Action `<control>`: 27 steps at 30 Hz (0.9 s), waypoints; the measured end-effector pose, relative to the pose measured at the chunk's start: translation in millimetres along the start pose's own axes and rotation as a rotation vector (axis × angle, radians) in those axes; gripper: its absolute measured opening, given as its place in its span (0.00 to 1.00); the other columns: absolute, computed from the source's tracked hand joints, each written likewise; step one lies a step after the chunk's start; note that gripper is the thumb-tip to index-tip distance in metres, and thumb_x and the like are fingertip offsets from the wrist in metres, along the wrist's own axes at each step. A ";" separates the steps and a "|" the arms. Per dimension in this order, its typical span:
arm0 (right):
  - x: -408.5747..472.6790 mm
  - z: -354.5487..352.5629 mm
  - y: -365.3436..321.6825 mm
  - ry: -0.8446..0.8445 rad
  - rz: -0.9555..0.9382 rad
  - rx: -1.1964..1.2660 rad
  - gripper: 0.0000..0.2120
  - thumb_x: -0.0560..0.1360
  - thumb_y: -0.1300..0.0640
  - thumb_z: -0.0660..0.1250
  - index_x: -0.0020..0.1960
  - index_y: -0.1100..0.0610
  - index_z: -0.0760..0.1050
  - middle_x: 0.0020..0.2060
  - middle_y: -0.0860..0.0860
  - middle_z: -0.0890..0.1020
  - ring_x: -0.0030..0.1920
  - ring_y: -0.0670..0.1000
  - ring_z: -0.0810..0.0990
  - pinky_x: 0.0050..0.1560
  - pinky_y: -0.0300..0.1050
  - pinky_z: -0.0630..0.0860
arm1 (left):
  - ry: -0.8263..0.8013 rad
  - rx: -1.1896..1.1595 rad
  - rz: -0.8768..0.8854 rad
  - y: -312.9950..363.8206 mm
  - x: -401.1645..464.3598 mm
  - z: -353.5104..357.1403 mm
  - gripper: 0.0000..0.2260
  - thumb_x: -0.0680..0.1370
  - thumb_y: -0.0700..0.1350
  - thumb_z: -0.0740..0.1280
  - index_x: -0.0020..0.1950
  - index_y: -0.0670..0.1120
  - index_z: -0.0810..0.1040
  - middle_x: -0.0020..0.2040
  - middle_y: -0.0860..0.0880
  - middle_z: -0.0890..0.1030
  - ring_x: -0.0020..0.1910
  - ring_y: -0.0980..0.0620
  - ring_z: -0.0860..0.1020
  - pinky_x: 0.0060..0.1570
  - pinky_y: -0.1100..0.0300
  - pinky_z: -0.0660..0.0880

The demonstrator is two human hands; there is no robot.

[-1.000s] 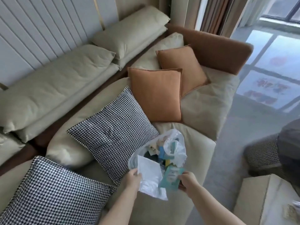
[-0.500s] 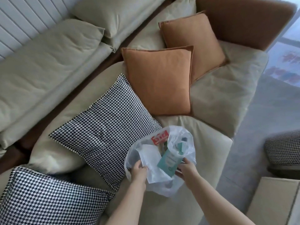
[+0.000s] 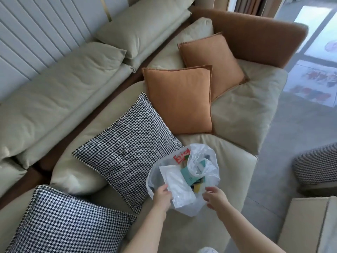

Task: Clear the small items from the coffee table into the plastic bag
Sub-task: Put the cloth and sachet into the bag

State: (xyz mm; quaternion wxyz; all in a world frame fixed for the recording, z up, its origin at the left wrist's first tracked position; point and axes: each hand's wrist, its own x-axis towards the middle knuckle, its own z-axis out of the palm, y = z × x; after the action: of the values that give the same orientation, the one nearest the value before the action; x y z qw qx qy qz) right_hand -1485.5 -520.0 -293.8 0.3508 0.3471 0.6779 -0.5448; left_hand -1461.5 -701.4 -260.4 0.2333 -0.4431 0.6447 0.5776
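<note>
A translucent white plastic bag [image 3: 209,157] stands open on the beige sofa seat [image 3: 233,148], with a red printed label [image 3: 181,156] at its far rim. Inside lie a white flat packet [image 3: 180,183], a teal packet [image 3: 187,175], a yellow item [image 3: 197,188] and several other small things. My left hand [image 3: 162,196] grips the bag's near left rim, thumb on the white packet. At the near right rim is my right hand [image 3: 215,197], fingers loosely curled and holding nothing. A corner of the pale coffee table [image 3: 306,225] shows at lower right.
Two houndstooth cushions [image 3: 127,148] [image 3: 63,221] lie left of the bag and two orange cushions [image 3: 178,99] [image 3: 211,63] behind it. A houndstooth stool [image 3: 317,165] stands on the grey floor [image 3: 284,143] at right.
My right hand has let go of the teal packet, which now lies inside the bag. The bag sits a little lower and wider open; my left hand keeps its hold on the rim.
</note>
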 end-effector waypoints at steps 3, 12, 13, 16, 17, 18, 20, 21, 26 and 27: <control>-33.9 -4.1 5.1 0.019 -0.099 -0.123 0.20 0.72 0.65 0.65 0.64 0.61 0.72 0.50 0.54 0.77 0.42 0.50 0.76 0.36 0.39 0.69 | -0.046 0.125 0.052 -6.8 -28.1 -6.8 0.19 0.76 0.35 0.61 0.67 0.42 0.71 0.56 0.43 0.79 0.47 0.48 0.79 0.49 0.57 0.77; -149.1 -30.7 52.2 0.228 -0.300 -0.420 0.14 0.74 0.58 0.64 0.59 0.56 0.76 0.54 0.51 0.80 0.52 0.50 0.78 0.47 0.37 0.70 | -0.243 0.457 0.300 -31.2 -118.7 -6.2 0.16 0.76 0.42 0.64 0.64 0.43 0.73 0.54 0.45 0.79 0.42 0.53 0.78 0.42 0.62 0.74; -160.1 -35.1 60.5 0.257 -0.297 -0.431 0.14 0.74 0.57 0.64 0.59 0.54 0.76 0.55 0.51 0.80 0.53 0.50 0.79 0.48 0.38 0.71 | -0.266 0.489 0.331 -33.8 -127.4 -1.8 0.16 0.76 0.43 0.64 0.64 0.44 0.74 0.56 0.45 0.79 0.47 0.51 0.79 0.46 0.61 0.75; -187.6 -52.1 88.8 0.335 -0.294 -0.419 0.14 0.73 0.53 0.65 0.59 0.52 0.76 0.55 0.50 0.81 0.51 0.50 0.81 0.52 0.41 0.74 | -0.348 0.602 0.411 -42.8 -150.6 17.1 0.16 0.76 0.45 0.66 0.63 0.43 0.75 0.57 0.44 0.80 0.56 0.45 0.79 0.58 0.55 0.76; -195.2 -59.4 98.8 0.362 -0.292 -0.400 0.14 0.73 0.52 0.65 0.58 0.51 0.76 0.55 0.50 0.81 0.51 0.51 0.81 0.52 0.42 0.75 | -0.375 0.645 0.435 -46.5 -157.3 25.9 0.16 0.76 0.45 0.67 0.63 0.43 0.75 0.57 0.43 0.80 0.57 0.44 0.79 0.58 0.55 0.75; -203.1 -67.5 109.2 0.389 -0.286 -0.382 0.14 0.74 0.51 0.65 0.58 0.51 0.76 0.55 0.51 0.81 0.52 0.52 0.81 0.52 0.43 0.76 | -0.401 0.687 0.460 -50.4 -163.6 35.9 0.16 0.76 0.45 0.67 0.62 0.42 0.76 0.57 0.41 0.81 0.58 0.43 0.79 0.58 0.55 0.74; -218.4 -85.2 131.2 0.444 -0.270 -0.345 0.14 0.74 0.50 0.64 0.58 0.52 0.76 0.55 0.50 0.81 0.55 0.52 0.79 0.53 0.43 0.76 | -0.458 0.759 0.511 -59.5 -177.1 59.0 0.16 0.76 0.45 0.67 0.62 0.41 0.76 0.57 0.41 0.81 0.55 0.44 0.79 0.57 0.56 0.75; -225.4 -94.7 143.7 0.467 -0.261 -0.324 0.14 0.74 0.50 0.64 0.58 0.52 0.76 0.56 0.50 0.81 0.56 0.52 0.79 0.55 0.43 0.75 | -0.495 0.789 0.533 -64.8 -185.2 71.5 0.16 0.75 0.44 0.67 0.61 0.41 0.76 0.56 0.42 0.80 0.52 0.45 0.80 0.55 0.58 0.75; -259.0 -138.5 216.9 0.588 -0.190 -0.202 0.14 0.76 0.50 0.63 0.59 0.54 0.75 0.57 0.51 0.81 0.58 0.52 0.78 0.55 0.42 0.72 | -0.653 0.937 0.594 -103.7 -232.1 130.9 0.17 0.73 0.46 0.68 0.59 0.39 0.76 0.50 0.44 0.79 0.45 0.50 0.77 0.45 0.63 0.71; -267.3 -146.4 232.7 0.604 -0.168 -0.174 0.14 0.76 0.51 0.63 0.60 0.54 0.75 0.57 0.51 0.80 0.58 0.52 0.78 0.55 0.41 0.72 | -0.674 0.977 0.612 -114.5 -240.2 142.5 0.17 0.71 0.48 0.68 0.57 0.41 0.77 0.52 0.43 0.80 0.46 0.48 0.79 0.46 0.61 0.74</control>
State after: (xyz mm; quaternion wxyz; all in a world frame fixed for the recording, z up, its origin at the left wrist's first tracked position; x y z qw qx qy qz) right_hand -1164.2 -361.3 -157.3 0.1161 0.4045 0.8216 -0.3845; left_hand -1275.5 -486.5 -158.8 0.4217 0.1213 0.8206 0.3661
